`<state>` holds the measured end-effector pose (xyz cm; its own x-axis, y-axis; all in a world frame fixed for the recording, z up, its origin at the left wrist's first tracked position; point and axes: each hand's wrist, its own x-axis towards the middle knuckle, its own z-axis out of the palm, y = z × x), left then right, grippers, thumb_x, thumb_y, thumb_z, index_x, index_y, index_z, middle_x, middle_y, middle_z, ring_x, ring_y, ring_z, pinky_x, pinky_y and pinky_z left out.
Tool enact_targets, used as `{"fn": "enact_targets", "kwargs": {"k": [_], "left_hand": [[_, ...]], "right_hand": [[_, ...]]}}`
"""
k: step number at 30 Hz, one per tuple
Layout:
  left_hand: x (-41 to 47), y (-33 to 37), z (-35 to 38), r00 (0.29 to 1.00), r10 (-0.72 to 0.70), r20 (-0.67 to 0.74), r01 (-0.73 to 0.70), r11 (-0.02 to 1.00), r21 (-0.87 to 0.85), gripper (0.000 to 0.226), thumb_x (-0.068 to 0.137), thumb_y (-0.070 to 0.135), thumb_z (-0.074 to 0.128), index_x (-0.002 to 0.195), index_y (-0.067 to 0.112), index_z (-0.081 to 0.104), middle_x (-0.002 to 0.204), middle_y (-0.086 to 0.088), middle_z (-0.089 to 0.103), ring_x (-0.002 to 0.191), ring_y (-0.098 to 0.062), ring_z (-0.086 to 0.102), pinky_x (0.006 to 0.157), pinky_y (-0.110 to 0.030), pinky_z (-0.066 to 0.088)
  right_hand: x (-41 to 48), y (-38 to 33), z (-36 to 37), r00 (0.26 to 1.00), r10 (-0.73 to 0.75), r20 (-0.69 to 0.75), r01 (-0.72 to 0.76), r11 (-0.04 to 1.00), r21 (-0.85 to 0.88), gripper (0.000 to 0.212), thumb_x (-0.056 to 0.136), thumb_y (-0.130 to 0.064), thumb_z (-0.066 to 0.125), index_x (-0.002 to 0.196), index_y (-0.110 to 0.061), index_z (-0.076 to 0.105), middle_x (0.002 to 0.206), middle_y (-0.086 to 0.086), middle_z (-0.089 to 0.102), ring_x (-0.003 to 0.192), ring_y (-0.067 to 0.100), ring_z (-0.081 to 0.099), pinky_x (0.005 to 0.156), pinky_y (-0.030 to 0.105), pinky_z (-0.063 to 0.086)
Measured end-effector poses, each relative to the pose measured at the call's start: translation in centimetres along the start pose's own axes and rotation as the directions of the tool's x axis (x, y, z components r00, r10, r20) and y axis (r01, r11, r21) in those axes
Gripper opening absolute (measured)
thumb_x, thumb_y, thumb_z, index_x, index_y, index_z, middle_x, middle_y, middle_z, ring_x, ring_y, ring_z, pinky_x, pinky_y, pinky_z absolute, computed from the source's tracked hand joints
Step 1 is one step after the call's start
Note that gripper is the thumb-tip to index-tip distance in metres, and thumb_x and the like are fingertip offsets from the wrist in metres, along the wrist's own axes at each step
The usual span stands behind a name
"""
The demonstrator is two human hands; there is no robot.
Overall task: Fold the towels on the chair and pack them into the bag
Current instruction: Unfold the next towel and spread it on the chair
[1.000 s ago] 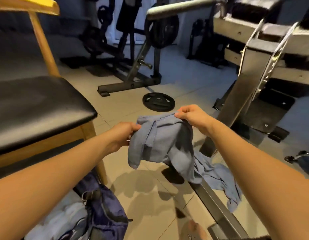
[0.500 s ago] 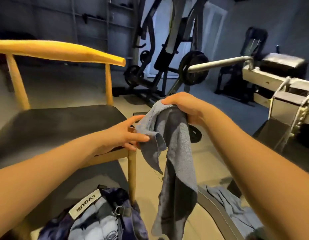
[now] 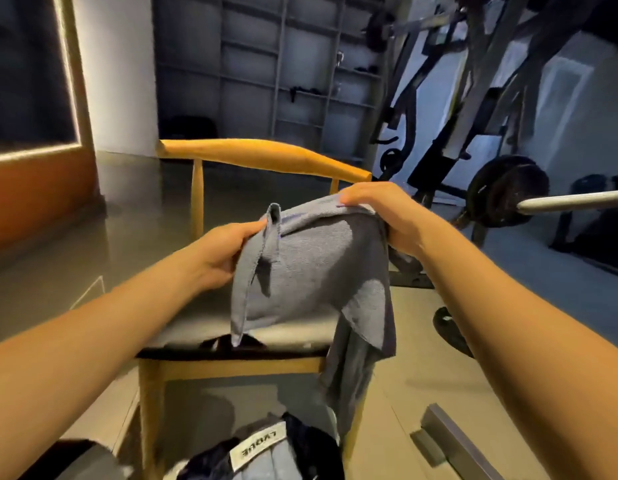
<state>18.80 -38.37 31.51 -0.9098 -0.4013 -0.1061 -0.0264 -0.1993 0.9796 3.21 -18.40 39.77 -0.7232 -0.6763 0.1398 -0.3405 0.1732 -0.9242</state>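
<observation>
The grey towel is covering the fingers of the left hand and the underside of the right hand, and is hiding one front leg of the chair. The bag (label upside down) is running off the bottom edge.

Both hands hold a grey towel above the chair: left hand grips one edge, right hand the other (one end hangs down). The bag lies below.

A barbell with black weight plate sits right of grey wall shelving.
</observation>
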Motion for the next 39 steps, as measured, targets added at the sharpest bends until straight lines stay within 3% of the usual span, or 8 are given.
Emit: {"fn": "enact_targets", "kwargs": {"k": [7,10,13,16,22,27,33,39], "left_hand": [[7.3,-5.0,-5.2,0.955,-0.09,-0.281,0.172,0.944,0.283,0.022,0.098,0.027,0.066,0.078,0.019,0.061,0.062,0.002,0.049,0.049,-0.011,0.039,0.043,-0.021,0.032],[9.2,-7.5,-6.5,0.843,0.275,-0.462,0.095,0.77,0.631,0.011,0.093,0.022,0.07,0.088,0.016,0.063,0.08,0.002,0.064,0.072,-0.018,0.061,0.062,-0.028,0.043],[8.6,-7.5,-5.5,0.814,0.573,-0.101,-0.247,0.497,0.832,0.008,0.089,0.025,0.073,0.096,0.026,0.069,0.089,0.008,0.067,0.085,-0.012,0.063,0.074,-0.026,0.049],[8.5,-7.7,-3.8,0.816,0.428,0.388,-0.446,0.04,0.894,0.024,0.087,0.031,0.069,0.11,0.033,0.072,0.109,0.012,0.063,0.1,-0.01,0.054,0.087,-0.031,0.048],[10.4,-9.1,-3.4,0.773,0.244,0.586,-0.446,-0.448,0.775,0.021,0.09,0.032,0.067,0.109,0.036,0.073,0.106,0.013,0.064,0.097,-0.015,0.056,0.08,-0.031,0.041],[10.6,-8.0,-3.7,0.804,0.415,0.425,-0.358,-0.234,0.904,0.007,0.091,0.032,0.071,0.088,0.027,0.073,0.095,0.008,0.061,0.09,-0.016,0.055,0.075,-0.03,0.041],[10.4,-4.5,-4.0,0.783,0.461,-0.418,-0.225,0.836,0.5,0.016,0.098,0.022,0.063,0.085,0.018,0.072,0.098,-0.008,0.069,0.095,-0.022,0.064,0.083,-0.03,0.053],[9.2,-0.9,-6.3,0.621,0.422,-0.661,-0.396,0.896,0.199,0.011,0.099,0.019,0.065,0.105,0.014,0.072,0.111,-0.01,0.072,0.11,-0.028,0.068,0.093,-0.038,0.058]], "right_hand": [[7.0,7.9,5.2,0.995,-0.089,0.047,0.1,0.946,-0.309,0.011,0.085,-0.007,0.077,0.092,0.001,0.074,0.082,0.002,0.071,0.075,0.009,0.064,0.064,0.015,0.052],[8.8,11.5,6.5,0.995,-0.09,0.031,0.095,0.933,-0.347,0.006,0.084,-0.004,0.073,0.082,0.002,0.074,0.077,0.004,0.07,0.07,0.01,0.061,0.065,0.022,0.051],[9.9,13.5,6.6,0.997,-0.076,0.026,0.08,0.95,-0.301,0.015,0.086,-0.001,0.069,0.074,-0.009,0.071,0.08,0.004,0.071,0.071,0.009,0.06,0.066,0.02,0.049],[10.2,14.5,6.1,0.998,-0.056,0.04,0.064,0.966,-0.251,0.016,0.088,-0.002,0.067,0.076,-0.012,0.071,0.081,-0.001,0.07,0.071,0.005,0.06,0.06,0.011,0.047],[10.3,16.1,3.9,0.987,0.009,0.163,0.031,0.97,-0.242,0.01,0.093,-0.005,0.063,0.089,0.001,0.07,0.081,0.0,0.067,0.077,0.01,0.058,0.069,0.017,0.049],[10.1,16.1,2.9,0.986,0.034,0.163,0.009,0.967,-0.253,0.01,0.094,-0.006,0.063,0.089,-0.003,0.071,0.077,-0.001,0.064,0.075,0.011,0.055,0.07,0.02,0.046],[11.2,12.2,3.2,0.993,-0.048,0.104,0.081,0.936,-0.342,0.013,0.093,-0.006,0.062,0.086,0.003,0.068,0.079,0.003,0.063,0.071,0.011,0.053,0.068,0.024,0.047],[15.5,0.9,4.3,0.885,-0.464,0.043,0.397,0.702,-0.591,0.012,0.099,-0.018,0.056,0.088,-0.016,0.06,0.084,0.004,0.063,0.073,0.02,0.054,0.066,0.035,0.043]]}}
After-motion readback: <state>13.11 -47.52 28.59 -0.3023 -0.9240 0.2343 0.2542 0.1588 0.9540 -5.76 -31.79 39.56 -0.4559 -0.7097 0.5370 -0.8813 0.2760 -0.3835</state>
